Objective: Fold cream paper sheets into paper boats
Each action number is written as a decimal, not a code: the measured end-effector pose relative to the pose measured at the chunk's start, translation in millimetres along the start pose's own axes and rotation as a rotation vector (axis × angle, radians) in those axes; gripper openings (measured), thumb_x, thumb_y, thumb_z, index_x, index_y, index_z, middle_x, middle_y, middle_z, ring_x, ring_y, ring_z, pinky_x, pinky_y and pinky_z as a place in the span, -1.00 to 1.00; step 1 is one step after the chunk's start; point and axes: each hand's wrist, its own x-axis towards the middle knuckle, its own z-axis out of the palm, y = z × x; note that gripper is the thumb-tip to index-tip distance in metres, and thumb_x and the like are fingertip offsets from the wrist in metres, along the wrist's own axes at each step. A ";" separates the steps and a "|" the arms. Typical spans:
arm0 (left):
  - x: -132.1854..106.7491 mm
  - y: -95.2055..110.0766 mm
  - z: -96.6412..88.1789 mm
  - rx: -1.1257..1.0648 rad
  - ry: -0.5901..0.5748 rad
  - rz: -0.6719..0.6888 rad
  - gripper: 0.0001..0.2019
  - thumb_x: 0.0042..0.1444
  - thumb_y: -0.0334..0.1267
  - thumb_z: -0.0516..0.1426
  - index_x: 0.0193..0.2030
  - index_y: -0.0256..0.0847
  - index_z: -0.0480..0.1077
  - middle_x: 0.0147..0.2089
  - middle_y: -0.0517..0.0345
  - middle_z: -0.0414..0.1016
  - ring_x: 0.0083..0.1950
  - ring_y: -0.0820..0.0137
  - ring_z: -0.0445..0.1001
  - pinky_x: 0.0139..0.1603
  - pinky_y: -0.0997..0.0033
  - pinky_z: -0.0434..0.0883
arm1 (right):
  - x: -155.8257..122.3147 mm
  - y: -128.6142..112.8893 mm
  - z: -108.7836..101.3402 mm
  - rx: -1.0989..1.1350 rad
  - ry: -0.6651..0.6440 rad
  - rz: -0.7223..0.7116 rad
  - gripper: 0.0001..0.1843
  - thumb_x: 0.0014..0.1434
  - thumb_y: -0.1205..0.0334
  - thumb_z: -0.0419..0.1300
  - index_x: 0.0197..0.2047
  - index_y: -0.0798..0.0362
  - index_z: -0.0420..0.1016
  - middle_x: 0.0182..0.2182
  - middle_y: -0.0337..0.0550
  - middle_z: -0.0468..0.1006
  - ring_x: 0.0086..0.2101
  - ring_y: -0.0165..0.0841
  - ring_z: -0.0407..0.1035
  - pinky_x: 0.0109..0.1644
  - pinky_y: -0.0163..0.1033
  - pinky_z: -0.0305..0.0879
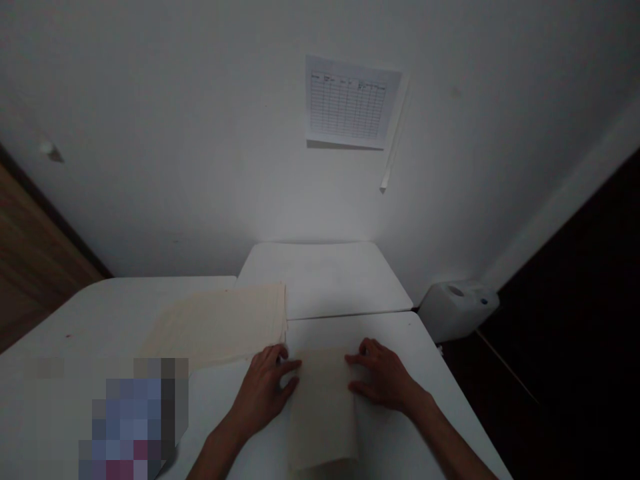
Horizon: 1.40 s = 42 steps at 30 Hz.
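Note:
A thin beige sheet (323,413), seemingly folded into a narrow upright strip, lies on the white table in front of me. Whether it is cloth or paper, I cannot tell. At its upper left edge is my left hand (267,380), index finger and thumb apart, their tips at the edge. My right hand (383,373) mirrors it at the upper right edge, thumb and index finger also spread, the other fingers curled. Left of my left hand, a flat stack of similar beige sheets (225,320) rests on the tabletop.
White tables (330,277) stand pushed together against the wall, with a seam between them. A white plastic jug (453,310) is beyond the right edge. A printed chart (350,103) hangs on the wall. A blurred-out patch (133,420) covers the lower left.

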 end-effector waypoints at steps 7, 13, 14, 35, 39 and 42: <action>-2.2 -1.9 -0.8 0.018 -0.003 0.008 -0.67 0.14 -0.21 0.17 0.07 0.01 0.43 -0.01 0.05 0.34 0.05 0.16 0.32 0.02 0.12 0.30 | 0.6 -4.0 5.9 -0.004 0.131 -0.079 -0.68 0.15 0.12 0.25 0.00 -0.10 0.51 -0.01 -0.12 0.42 -0.02 -0.22 0.27 0.13 -0.11 0.17; -3.3 1.5 0.3 0.023 0.010 -0.005 -0.69 0.17 -0.21 0.15 0.08 -0.01 0.42 0.00 0.03 0.33 0.04 0.16 0.32 0.02 0.10 0.31 | 2.0 -6.3 10.7 0.023 0.113 -0.216 -0.76 0.29 0.31 0.07 -0.25 -0.08 0.57 -0.06 -0.22 0.53 -0.09 -0.30 0.33 0.05 -0.19 0.23; -3.5 3.2 0.0 0.019 0.013 -0.009 -0.70 0.18 -0.22 0.14 0.06 -0.01 0.43 0.01 0.02 0.33 0.04 0.16 0.32 0.01 0.10 0.31 | 1.3 -5.9 10.6 0.026 0.118 -0.207 -0.77 0.29 0.29 0.08 -0.24 -0.09 0.57 -0.05 -0.24 0.53 -0.08 -0.30 0.33 0.04 -0.19 0.24; -22.9 8.4 -7.9 -0.042 -0.105 0.081 -0.51 0.10 -0.15 0.24 0.19 0.01 0.32 0.26 0.00 0.27 0.24 0.08 0.25 0.19 -0.03 0.25 | -22.2 0.9 5.1 0.076 0.008 -0.167 -0.41 0.07 -0.05 0.28 0.17 -0.16 0.37 0.24 -0.20 0.29 0.17 -0.13 0.16 0.26 0.04 -0.02; -24.4 10.9 -8.9 -0.066 -0.109 0.071 -0.56 0.15 -0.18 0.20 0.18 0.00 0.31 0.27 0.00 0.25 0.25 0.10 0.23 0.20 -0.04 0.24 | -24.7 -0.6 6.0 0.072 0.024 -0.167 -0.44 0.06 -0.03 0.29 0.14 -0.15 0.40 0.23 -0.21 0.31 0.17 -0.12 0.16 0.25 0.03 0.00; -24.5 16.4 -9.6 -0.108 -0.095 0.086 -0.70 0.20 -0.21 0.16 0.08 -0.01 0.39 0.24 0.00 0.28 0.25 0.11 0.23 0.19 -0.03 0.25 | -27.7 -3.7 10.3 0.063 0.061 -0.171 -0.63 0.11 0.05 0.27 0.01 -0.15 0.50 0.19 -0.25 0.36 0.14 -0.15 0.20 0.22 -0.02 0.07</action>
